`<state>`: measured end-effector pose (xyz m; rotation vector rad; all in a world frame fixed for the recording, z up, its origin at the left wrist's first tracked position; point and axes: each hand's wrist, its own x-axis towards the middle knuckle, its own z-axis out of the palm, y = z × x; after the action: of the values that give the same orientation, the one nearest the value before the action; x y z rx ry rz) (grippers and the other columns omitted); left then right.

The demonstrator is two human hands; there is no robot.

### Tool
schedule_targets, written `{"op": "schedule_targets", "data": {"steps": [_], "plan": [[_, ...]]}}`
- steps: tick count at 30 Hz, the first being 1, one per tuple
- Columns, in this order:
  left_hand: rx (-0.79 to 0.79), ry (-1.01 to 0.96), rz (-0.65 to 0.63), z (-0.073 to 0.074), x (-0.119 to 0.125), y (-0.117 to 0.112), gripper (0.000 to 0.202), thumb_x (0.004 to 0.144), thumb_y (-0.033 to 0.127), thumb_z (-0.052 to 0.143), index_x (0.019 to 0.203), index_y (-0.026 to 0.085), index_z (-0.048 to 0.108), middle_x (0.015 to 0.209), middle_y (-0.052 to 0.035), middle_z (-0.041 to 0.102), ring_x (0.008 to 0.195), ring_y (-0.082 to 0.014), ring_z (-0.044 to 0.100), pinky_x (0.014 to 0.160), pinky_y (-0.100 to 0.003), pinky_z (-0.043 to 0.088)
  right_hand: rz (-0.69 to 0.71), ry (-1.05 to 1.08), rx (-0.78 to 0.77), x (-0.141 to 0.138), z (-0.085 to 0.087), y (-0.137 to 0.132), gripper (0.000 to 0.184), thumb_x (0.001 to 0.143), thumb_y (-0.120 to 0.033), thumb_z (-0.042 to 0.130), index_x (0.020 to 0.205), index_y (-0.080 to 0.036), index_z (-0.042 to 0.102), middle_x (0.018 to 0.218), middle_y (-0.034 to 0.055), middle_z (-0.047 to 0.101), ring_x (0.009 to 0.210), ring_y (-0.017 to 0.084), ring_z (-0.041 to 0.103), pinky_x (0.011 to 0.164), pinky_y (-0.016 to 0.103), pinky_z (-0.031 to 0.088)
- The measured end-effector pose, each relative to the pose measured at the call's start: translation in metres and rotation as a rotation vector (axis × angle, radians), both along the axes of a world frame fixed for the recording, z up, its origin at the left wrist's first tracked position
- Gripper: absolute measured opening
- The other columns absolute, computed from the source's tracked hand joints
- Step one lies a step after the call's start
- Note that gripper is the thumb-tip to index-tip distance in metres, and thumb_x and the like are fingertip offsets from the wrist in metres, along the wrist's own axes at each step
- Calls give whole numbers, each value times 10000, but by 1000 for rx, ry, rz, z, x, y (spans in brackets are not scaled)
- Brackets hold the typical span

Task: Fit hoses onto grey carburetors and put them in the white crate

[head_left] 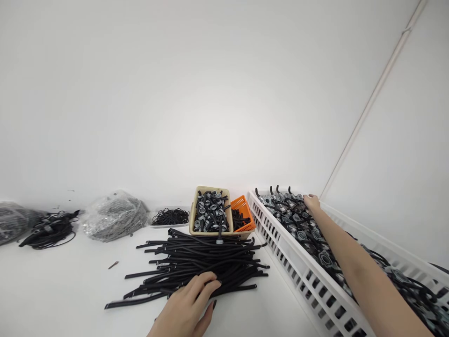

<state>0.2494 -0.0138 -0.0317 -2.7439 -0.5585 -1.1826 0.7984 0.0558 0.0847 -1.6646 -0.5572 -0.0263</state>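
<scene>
My left hand [189, 302] lies over the near edge of a loose pile of black rubber tubes [199, 264], its fingers on top of them. Whether it grips any tube, I cannot tell. My right hand [312, 203] reaches across a long white plastic crate [291, 255], its fingertips on the dark parts with metal flanges [298, 220] heaped inside. Those parts hide the crate's floor, and my right forearm covers some of them.
A beige box [210, 189] of flanged parts and an orange basket [243, 206] stand behind the tubes. Further left lie a tray of black rings [170, 216], a plastic bag of metal parts [114, 216] and black cables [51, 229]. The white crate runs along the right wall.
</scene>
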Motion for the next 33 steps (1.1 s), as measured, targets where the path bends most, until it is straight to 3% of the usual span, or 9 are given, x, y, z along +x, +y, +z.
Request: {"op": "schedule_targets", "data": {"steps": [5,11,13,16,19,22,25,27,33], "plan": [[-65,41,-12,-1,-1,-2,347,897,119,392,1208,205,520,1148,-83,650,968,-171,683,719,-249,597,80,-350,75,-56,33,24,307,844,-154,564,1150,-166,589,1279,132,536,1269,286,432,1135,488,281],[-109,19,-8,2,-4,-7,346,891,111,418,1207,207,520,1157,-79,632,1016,-171,653,791,-270,579,544,-728,188,-214,61,72,312,838,-165,534,1131,-238,610,1209,71,607,1127,236,550,1050,432,416],[-107,-30,-5,4,-5,-8,319,887,111,439,1180,196,532,1143,-86,634,1018,-180,638,854,-307,561,749,-850,198,-285,60,70,270,816,-169,588,1065,-257,648,1140,42,652,1117,229,567,1060,423,419],[-73,-105,26,5,-6,-6,274,885,126,473,1143,183,546,1113,-102,641,984,-206,623,853,-361,546,1142,-1202,94,-382,43,36,322,904,-235,527,1220,-209,584,1233,92,631,1167,246,555,1051,476,424],[-25,-154,78,1,-6,-2,284,872,122,488,1145,168,551,1110,-118,641,1008,-241,599,863,-415,531,1305,-1286,89,-436,8,-14,318,928,-259,525,1240,-212,567,1262,84,631,1188,232,559,1056,433,431],[61,-148,86,-5,-5,0,361,849,131,498,1208,140,538,1157,-151,628,1094,-297,558,928,-494,495,1272,-1086,209,-437,-41,-51,243,939,-202,485,1155,-222,595,1109,55,692,1061,195,628,961,361,505],[-3,-119,78,-7,-4,-3,318,843,142,511,1157,134,559,1110,-144,634,1019,-268,573,856,-428,521,1041,-781,338,-408,-89,-67,239,952,-181,424,1130,-217,580,1034,67,693,961,190,662,859,335,554],[-56,-121,52,-6,-4,-6,283,844,134,510,1123,152,558,1125,-123,630,1021,-244,569,872,-403,509,1011,-767,341,-389,-113,-75,246,948,-205,437,1152,-220,573,1046,77,686,958,204,666,836,341,569],[-256,-187,37,-2,-5,-8,365,806,103,532,1161,188,519,1195,-96,581,1078,-209,543,952,-373,475,1002,-733,227,-372,-136,-103,371,957,-263,444,1327,-254,483,1280,86,598,1175,233,584,993,399,518]]}}
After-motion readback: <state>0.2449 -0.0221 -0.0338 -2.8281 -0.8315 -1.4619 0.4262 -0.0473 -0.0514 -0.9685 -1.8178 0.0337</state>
